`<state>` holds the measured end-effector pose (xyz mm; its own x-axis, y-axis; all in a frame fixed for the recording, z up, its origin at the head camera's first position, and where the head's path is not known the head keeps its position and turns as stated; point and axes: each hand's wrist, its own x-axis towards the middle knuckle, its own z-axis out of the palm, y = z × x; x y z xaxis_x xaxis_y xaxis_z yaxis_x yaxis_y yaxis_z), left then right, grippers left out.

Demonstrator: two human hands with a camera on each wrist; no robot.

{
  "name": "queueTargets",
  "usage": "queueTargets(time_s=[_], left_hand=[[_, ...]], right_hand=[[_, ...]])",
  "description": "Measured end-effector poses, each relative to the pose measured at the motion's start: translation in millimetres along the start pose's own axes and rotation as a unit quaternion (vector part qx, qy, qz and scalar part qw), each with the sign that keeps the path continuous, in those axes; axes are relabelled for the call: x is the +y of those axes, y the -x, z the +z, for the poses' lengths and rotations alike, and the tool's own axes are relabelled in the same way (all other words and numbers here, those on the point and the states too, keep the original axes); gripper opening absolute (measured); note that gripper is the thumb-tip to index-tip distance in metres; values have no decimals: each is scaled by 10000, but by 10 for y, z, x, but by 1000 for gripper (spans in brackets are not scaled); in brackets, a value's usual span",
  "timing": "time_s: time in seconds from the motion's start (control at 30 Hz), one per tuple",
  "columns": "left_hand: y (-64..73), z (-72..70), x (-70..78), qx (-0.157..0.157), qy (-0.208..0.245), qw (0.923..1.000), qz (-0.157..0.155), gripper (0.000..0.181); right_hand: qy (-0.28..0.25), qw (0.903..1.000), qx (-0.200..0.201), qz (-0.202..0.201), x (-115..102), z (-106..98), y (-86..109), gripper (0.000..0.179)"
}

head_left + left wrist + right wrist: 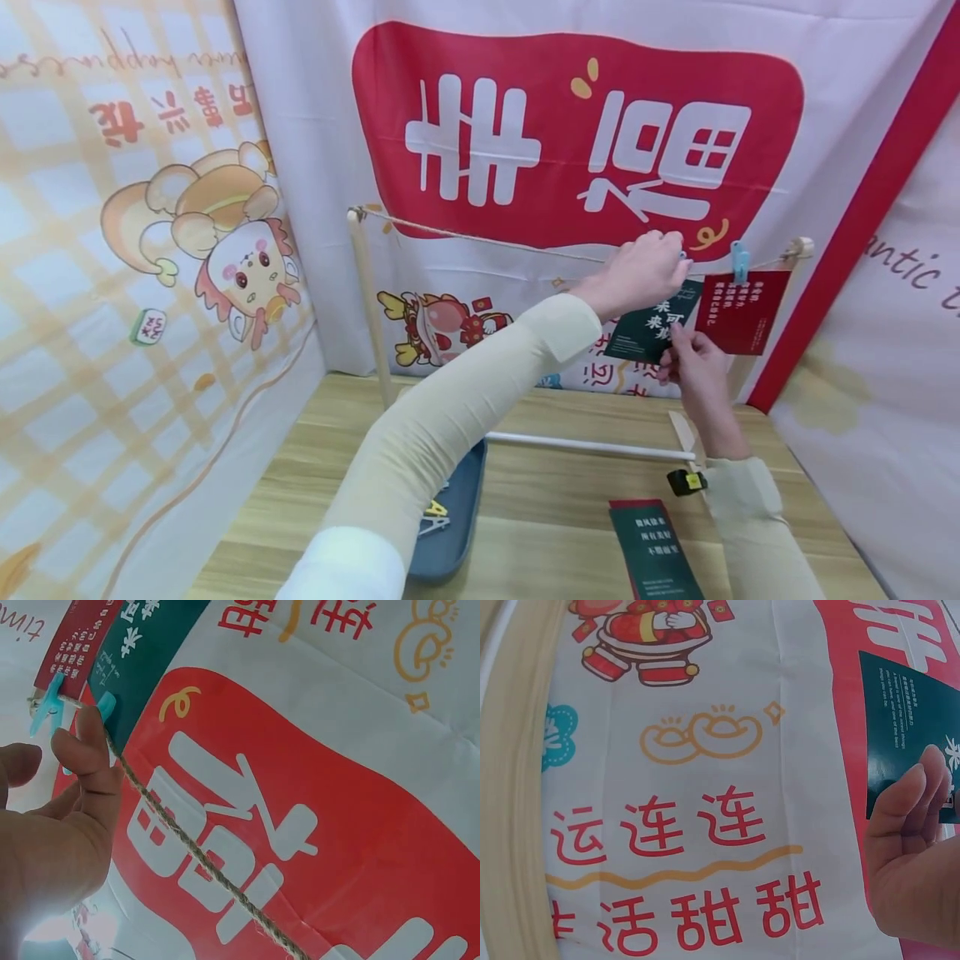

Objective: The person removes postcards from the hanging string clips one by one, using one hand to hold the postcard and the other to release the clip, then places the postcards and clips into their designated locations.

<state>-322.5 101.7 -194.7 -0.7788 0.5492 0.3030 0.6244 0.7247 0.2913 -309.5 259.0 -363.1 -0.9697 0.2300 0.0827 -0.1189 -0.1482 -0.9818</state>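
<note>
My left hand [643, 265] is up at a twine line [480, 240], pinching a light blue clothespin [106, 706] at the top edge of a dark green card [637, 335]. Fingers cover most of that clothespin. Lower down, my right hand [701, 367] pinches the same card, with white lettering, near its lower right edge; in the right wrist view the thumb and fingers meet on the card [896, 742]. Just to the right, a red card [738, 321] hangs from the line by another blue clothespin [740, 262].
Wooden posts [369, 300] hold the line, and a white bar [592, 447] runs low between them. A blue-grey tray [471, 517] with yellow and grey pieces sits under my left arm. Green and red cards [651, 546] lie stacked in front; a black-and-yellow object [684, 482] is beside my right wrist.
</note>
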Motion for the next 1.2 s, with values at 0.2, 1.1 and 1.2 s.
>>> queueTargets(time_s=[0.2, 1.1, 1.2], left_hand=[[-48, 18, -36, 196, -5, 9998, -24, 27], [-79, 67, -88, 883, 887, 9887, 823, 13], [-70, 73, -117, 1054, 900, 9862, 902, 12]], right_hand=[[35, 10000, -44, -38, -16, 13, 2, 39], [-16, 9994, 48, -333, 5, -10, 13, 37], [34, 9993, 60, -354, 11, 3, 16, 38]])
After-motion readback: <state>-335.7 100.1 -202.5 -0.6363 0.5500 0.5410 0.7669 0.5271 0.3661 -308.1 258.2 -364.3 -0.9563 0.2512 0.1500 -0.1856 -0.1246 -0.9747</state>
